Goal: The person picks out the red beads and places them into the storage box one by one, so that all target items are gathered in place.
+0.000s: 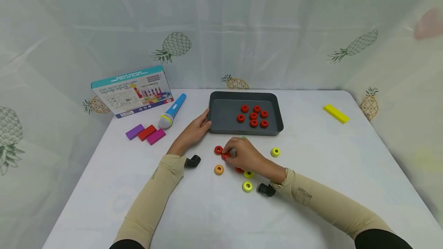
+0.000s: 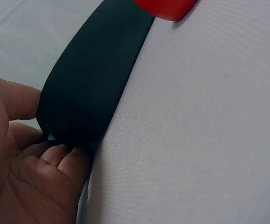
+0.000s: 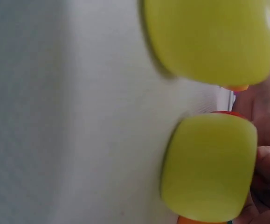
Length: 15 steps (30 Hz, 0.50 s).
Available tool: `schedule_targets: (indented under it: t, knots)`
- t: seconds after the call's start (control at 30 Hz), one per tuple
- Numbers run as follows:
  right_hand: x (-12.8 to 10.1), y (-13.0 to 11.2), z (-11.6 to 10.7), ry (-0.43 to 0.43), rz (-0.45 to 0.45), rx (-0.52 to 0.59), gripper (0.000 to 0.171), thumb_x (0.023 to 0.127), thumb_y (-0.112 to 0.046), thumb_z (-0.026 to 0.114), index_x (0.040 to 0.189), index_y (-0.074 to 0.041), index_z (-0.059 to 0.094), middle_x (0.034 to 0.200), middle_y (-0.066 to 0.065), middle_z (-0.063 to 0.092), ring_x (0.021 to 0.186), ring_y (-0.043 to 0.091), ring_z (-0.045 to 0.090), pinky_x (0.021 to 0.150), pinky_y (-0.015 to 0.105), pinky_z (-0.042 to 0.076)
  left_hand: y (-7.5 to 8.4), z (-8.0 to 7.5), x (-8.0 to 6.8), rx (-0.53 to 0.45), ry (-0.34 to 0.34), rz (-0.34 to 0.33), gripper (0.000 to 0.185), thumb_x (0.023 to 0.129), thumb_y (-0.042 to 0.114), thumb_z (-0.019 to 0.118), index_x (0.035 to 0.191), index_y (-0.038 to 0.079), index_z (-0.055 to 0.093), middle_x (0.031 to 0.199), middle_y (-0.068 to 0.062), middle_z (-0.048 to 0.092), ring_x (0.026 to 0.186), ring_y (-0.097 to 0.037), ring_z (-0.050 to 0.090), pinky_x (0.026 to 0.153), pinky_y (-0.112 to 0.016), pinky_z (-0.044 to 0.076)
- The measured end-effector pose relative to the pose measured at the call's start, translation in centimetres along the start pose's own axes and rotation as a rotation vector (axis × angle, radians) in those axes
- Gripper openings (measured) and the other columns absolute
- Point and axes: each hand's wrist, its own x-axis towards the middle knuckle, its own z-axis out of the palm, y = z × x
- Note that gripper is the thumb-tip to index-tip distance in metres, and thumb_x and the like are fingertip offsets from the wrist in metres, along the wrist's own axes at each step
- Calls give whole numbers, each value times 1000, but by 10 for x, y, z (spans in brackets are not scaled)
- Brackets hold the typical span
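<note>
My left hand (image 1: 196, 129) grips the left end of a dark grey tray (image 1: 221, 126). In the left wrist view its thumb lies against the tray wall (image 2: 88, 79) and the fingers curl at the lower edge. Several red ring beads (image 1: 253, 115) lie inside the tray. In front of the tray, my right hand (image 1: 246, 156) pinches a red bead (image 1: 225, 156) between thumb and fingertips. Another red bead (image 1: 218, 150) sits right beside it. An orange bead (image 1: 219, 170) and yellow beads (image 1: 247, 186) lie around this hand, which partly covers a further red one (image 1: 239, 170).
A toy microphone (image 1: 172, 111) leans toward a cardboard box (image 1: 133, 91) at the back left, near purple, red and magenta blocks (image 1: 147, 132). One yellow bead (image 1: 275, 152) lies right of the right hand. A long yellow block (image 1: 336, 113) rests far right.
</note>
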Motion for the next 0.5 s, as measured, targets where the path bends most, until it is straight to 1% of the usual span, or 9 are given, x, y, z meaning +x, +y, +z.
schedule_targets:
  t: [0.1,0.37,0.5]
  knots:
    - [0,1,1,8,-10,0,18,84,-5,81,100,-9,77,99,0,73,81,15,63,66,19,53,0,0,0,1,-2,5,64,110,27,43,165,19,12,171,-3,15,154,-22,28,125,-42,29]
    - [-1,2,2,14,-10,0,20,82,-6,82,101,-9,76,100,0,74,87,14,65,71,20,54,-1,0,1,18,6,1,63,110,28,42,165,21,11,171,-3,15,155,-22,25,126,-43,27]
    - [-2,2,2,13,0,10,19,82,-7,82,99,-10,77,98,-1,74,85,14,64,69,21,54,0,0,0,12,4,3,63,110,28,42,164,20,12,171,-3,15,156,-22,24,126,-43,26]
